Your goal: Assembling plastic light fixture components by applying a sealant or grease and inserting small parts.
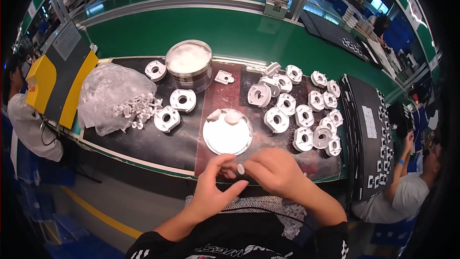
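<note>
Just past the table's front edge, my right hand (277, 170) is closed, its fingertips pinching a small white plastic part with a round head (240, 169). My left hand (215, 184) is beside it, thumb spread away from the curled fingers, and I see nothing held in it. Beyond both hands lies a round white lid (219, 136) with soft white lumps (233, 117) near its far rim. To the left, similar small white pins (139, 109) spill from a clear plastic bag (108, 88).
A clear tub of white material (189, 60) stands at the back. Several white ring-shaped housings (276, 120) crowd the right side, and a few stand left (167, 119). Stacked black boards (366, 129) border the right end; a yellow-and-black machine (62, 74) the left. Co-workers sit at both sides.
</note>
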`<state>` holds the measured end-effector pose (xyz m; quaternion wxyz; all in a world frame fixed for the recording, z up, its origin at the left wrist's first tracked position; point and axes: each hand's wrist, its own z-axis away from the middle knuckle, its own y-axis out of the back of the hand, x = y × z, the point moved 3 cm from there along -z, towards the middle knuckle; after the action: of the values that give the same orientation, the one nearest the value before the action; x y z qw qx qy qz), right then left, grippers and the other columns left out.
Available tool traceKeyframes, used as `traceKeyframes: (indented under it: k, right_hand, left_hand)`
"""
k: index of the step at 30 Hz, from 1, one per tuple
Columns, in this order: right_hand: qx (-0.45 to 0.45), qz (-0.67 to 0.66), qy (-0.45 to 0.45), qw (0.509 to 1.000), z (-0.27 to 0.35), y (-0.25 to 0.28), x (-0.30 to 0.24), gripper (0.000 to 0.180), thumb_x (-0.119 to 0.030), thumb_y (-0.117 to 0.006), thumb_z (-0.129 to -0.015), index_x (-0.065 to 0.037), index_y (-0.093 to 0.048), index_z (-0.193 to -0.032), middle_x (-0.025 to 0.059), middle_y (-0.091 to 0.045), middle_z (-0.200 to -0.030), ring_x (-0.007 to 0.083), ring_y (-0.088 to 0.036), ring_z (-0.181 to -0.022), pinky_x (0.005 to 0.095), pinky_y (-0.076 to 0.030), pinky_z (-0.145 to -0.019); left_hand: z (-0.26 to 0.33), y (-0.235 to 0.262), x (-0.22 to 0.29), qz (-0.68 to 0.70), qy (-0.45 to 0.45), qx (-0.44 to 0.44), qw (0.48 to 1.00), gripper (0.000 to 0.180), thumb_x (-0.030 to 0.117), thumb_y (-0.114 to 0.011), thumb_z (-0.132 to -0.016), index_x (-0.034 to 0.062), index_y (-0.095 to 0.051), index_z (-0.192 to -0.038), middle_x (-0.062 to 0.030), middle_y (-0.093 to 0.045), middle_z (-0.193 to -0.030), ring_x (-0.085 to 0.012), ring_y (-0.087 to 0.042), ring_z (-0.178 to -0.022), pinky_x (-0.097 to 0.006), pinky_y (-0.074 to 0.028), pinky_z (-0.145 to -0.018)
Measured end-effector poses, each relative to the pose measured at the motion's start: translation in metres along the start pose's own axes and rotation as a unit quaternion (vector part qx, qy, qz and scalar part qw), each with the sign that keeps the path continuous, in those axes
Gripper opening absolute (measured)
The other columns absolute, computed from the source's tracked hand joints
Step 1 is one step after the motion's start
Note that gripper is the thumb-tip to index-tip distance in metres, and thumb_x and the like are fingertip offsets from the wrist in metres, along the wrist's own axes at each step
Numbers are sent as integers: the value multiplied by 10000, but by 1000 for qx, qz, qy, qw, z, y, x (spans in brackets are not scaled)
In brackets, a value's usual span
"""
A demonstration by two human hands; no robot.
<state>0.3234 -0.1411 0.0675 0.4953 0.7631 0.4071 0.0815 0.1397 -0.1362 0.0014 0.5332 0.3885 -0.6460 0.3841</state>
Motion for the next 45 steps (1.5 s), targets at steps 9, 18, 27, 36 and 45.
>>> traceKeyframes:
  k: [9, 18, 27, 36, 45]
  right_hand:
    - [-29, -30, -3, 999, -19, 0, 4, 229, -93, -753, -798, -44, -701, -1015, 74, -679, -893, 258, -666, -755, 376, -524, -649]
    - [-52, 30, -72, 996, -51, -20, 78, 162, -37, -762, -778, -34, -705, -930, 106, -657, -836, 317, -658, -777, 417, -535, -680]
    - [-97, 97, -56, 989, -59, -41, 96, 98, -91, -754, -798, -67, -698, -875, 57, -622, -893, 264, -609, -844, 393, -500, -756]
    - [-94, 102, -74, 988, -59, -46, 99, 108, -97, -765, -790, -66, -698, -869, 65, -619, -893, 277, -605, -849, 398, -501, -763]
    - [-64, 92, -95, 989, -60, -43, 98, 126, -97, -769, -784, -57, -697, -879, 82, -618, -879, 295, -608, -841, 407, -504, -755]
  left_hand:
    - [-7, 11, -8, -67, -43, 64, 995, 314, 32, -821, -848, -6, -682, -1127, -58, -688, -905, -94, -633, -773, -237, -530, -698]
    - [-17, 55, -38, -232, -177, 204, 934, 294, 33, -791, -802, 32, -664, -1068, -101, -664, -982, -190, -581, -704, -293, -473, -621]
    - [-17, 55, -38, -229, -184, 198, 935, 285, 27, -763, -821, 25, -655, -1085, -93, -658, -944, -165, -574, -703, -282, -473, -627]
    - [-19, 53, -35, -241, -186, 182, 935, 286, 34, -760, -828, 30, -647, -1091, -73, -655, -917, -149, -587, -721, -264, -455, -629]
    - [-20, 52, -35, -247, -189, 180, 933, 299, 33, -762, -828, 28, -643, -1103, -72, -653, -913, -148, -584, -719, -266, -450, -623]
